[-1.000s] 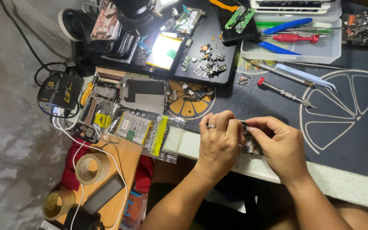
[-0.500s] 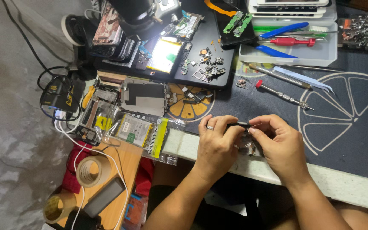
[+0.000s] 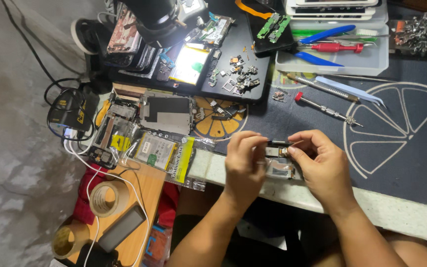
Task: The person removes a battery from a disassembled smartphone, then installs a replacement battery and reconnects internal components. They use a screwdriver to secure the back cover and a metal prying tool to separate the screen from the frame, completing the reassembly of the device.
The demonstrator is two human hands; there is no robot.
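Mid-teardown — left hand [image 3: 244,159] and right hand [image 3: 320,163] both pinched shut on a small phone part [image 3: 278,144] above the opened phone [image 3: 278,168] at the table edge [image 3: 213,168]; next needs a steady, fine lift.

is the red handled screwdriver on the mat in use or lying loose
Lying loose: the red-handled screwdriver rests flat on the mat, apart from both hands.

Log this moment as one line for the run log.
left hand: pinching small dark part | right hand: pinching same part | below: phone frame | mat: screwdriver nearby
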